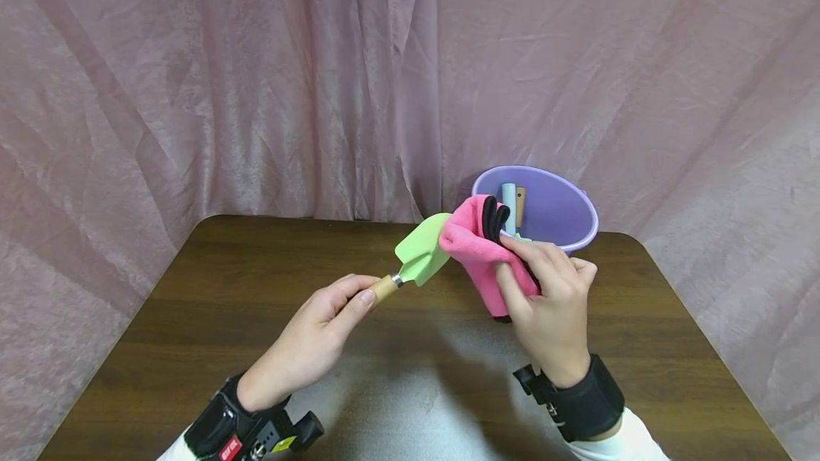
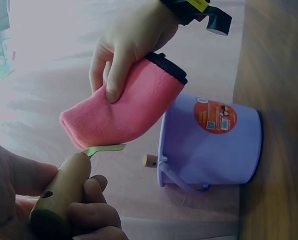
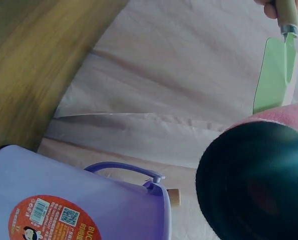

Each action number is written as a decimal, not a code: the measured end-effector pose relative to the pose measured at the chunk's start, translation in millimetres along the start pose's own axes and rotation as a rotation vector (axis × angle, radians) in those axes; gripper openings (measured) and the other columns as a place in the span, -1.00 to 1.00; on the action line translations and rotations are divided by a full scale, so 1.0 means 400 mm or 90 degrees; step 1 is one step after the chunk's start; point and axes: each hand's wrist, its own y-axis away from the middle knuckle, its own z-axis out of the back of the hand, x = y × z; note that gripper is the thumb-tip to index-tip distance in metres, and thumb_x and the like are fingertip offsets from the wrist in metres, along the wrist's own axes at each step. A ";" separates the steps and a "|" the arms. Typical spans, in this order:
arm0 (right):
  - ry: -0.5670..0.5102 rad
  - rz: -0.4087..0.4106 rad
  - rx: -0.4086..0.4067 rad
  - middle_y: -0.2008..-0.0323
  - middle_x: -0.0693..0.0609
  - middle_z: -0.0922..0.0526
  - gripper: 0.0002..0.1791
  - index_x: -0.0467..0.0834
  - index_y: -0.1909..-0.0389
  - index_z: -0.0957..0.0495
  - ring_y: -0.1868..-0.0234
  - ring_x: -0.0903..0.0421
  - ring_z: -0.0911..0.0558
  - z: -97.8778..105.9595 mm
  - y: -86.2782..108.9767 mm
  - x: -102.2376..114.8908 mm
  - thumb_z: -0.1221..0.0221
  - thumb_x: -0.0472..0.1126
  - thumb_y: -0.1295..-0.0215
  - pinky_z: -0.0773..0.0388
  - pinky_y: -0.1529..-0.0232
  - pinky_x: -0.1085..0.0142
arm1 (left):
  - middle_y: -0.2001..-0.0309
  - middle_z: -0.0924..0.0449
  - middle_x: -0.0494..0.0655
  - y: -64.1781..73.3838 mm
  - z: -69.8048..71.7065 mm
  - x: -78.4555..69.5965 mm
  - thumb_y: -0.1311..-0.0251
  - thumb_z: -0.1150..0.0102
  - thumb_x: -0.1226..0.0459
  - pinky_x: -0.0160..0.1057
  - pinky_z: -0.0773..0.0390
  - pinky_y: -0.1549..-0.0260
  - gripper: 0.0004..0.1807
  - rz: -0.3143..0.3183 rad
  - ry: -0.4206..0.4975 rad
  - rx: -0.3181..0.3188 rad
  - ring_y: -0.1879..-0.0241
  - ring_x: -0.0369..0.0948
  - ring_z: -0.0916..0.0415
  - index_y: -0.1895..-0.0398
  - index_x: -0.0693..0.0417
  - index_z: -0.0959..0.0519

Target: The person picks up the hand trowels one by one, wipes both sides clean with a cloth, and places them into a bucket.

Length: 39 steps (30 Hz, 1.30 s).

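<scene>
My left hand (image 1: pixel 314 333) grips the wooden handle of a small garden trowel (image 1: pixel 423 251), its light green blade pointing up and to the right. In my right hand (image 1: pixel 554 308), thumb and fingers pinch a folded pink cloth (image 1: pixel 470 251) with black edging. The cloth meets the far end of the trowel blade and hides its tip. From the left wrist view, the cloth (image 2: pixel 133 107) hangs over the thin edge of the blade. Dark cloth edging fills much of the right wrist view, where the green blade (image 3: pixel 274 75) runs behind the pink fabric.
Behind the right hand, a purple bucket (image 1: pixel 566 208) stands at the table's back edge, partly covered by the cloth. A light blue handle (image 1: pixel 509 206) and a wooden handle (image 1: pixel 520 206) lean inside it. Pink curtains (image 1: pixel 320 84) hang behind the brown wooden table (image 1: pixel 211 304).
</scene>
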 end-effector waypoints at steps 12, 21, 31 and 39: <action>0.038 -0.049 -0.012 0.32 -0.01 -0.70 -0.74 -0.14 0.13 -0.73 0.27 0.09 -0.62 -0.003 0.010 -0.037 -0.34 -0.28 -0.11 -0.06 0.22 0.00 | 0.18 -0.56 -0.30 0.000 0.000 0.001 -0.52 0.04 0.12 -0.16 -0.47 0.13 -0.72 -0.004 -0.011 -0.006 0.17 -0.22 -0.48 -0.09 -0.07 -0.60; 0.052 -0.001 -0.009 0.30 0.03 -0.70 -0.74 -0.08 0.12 -0.75 0.26 0.06 -0.63 -0.004 0.013 -0.037 -0.34 -0.22 -0.14 -0.09 0.19 -0.04 | 0.19 -0.57 -0.25 0.001 0.000 0.001 -0.52 0.05 0.12 -0.13 -0.48 0.11 -0.71 0.009 0.007 -0.012 0.15 -0.16 -0.50 -0.10 -0.04 -0.60; 0.021 0.061 0.010 0.26 -0.04 -0.69 -0.68 -0.11 0.09 -0.75 0.24 0.01 -0.62 -0.001 0.015 -0.024 -0.36 -0.25 -0.08 -0.07 0.19 -0.10 | 0.21 -0.55 -0.20 -0.001 0.005 0.001 -0.53 0.06 0.12 -0.12 -0.46 0.12 -0.70 0.016 0.029 -0.013 0.16 -0.10 -0.48 -0.10 -0.02 -0.59; -0.004 0.126 0.022 0.29 -0.01 -0.66 -0.65 -0.10 0.10 -0.75 0.26 -0.01 -0.58 -0.005 0.013 -0.007 -0.36 -0.31 -0.01 -0.06 0.24 -0.07 | 0.23 -0.54 -0.17 -0.003 0.009 0.005 -0.54 0.08 0.09 -0.16 -0.44 0.18 -0.69 0.032 0.045 -0.012 0.20 -0.12 -0.44 -0.10 -0.03 -0.60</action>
